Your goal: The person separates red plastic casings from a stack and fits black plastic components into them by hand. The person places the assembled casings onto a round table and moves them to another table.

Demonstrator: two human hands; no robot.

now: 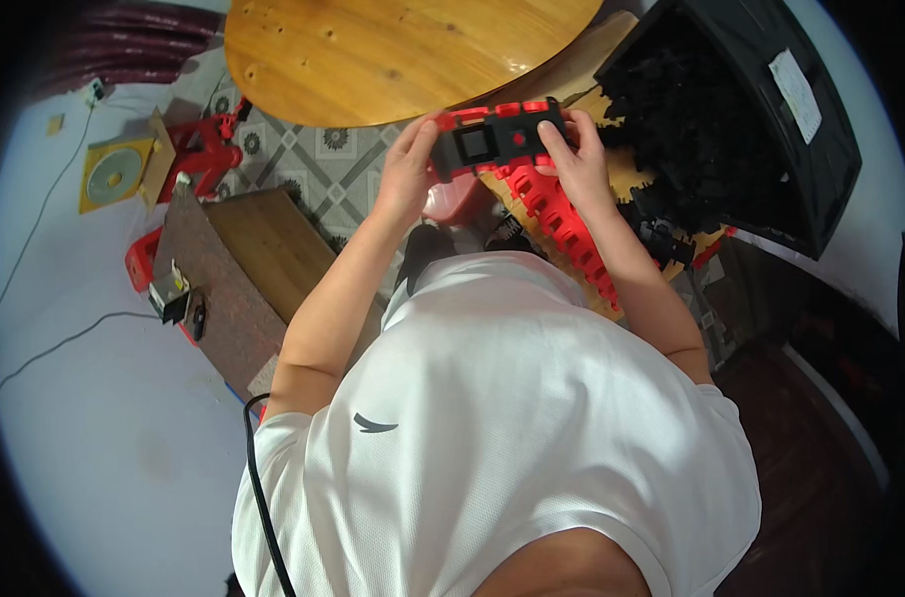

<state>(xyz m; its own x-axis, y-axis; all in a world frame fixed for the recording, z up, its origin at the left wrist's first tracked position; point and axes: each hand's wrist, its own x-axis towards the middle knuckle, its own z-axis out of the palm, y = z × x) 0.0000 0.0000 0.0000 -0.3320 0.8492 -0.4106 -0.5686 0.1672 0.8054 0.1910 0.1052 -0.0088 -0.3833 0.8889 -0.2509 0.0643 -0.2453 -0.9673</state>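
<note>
Patterned floor tiles (318, 164) and pale wall fill the background, with a round wooden table (403, 55) curving across the top of the view.

At about 12 o'clock from the person's chest, 2 hands meet on 1 red and black plastic part (492, 134). Left hand (405, 171) wraps the part's left end, fingers over the top and thumb toward the body; right hand (575, 157) closes round its right end the same way. Both are clamped on it, neither spread wide. Holding it by the 2 ends keeps the black square middle bare and turned up toward the face, probably so that it can be looked over or pressed together.

Just below the part, running toward 5 o'clock under the right forearm, lies a row of red plastic pieces (567, 229), stacked edge to edge, close enough to be reached without leaning. At 2 o'clock a black bin (820, 149) tips open toward the person, heaped with black plastic pieces (701, 129).

At 9 o'clock stands a wooden bench (249, 259), with a red stool (209, 149) beyond it at 10 o'clock.
</note>
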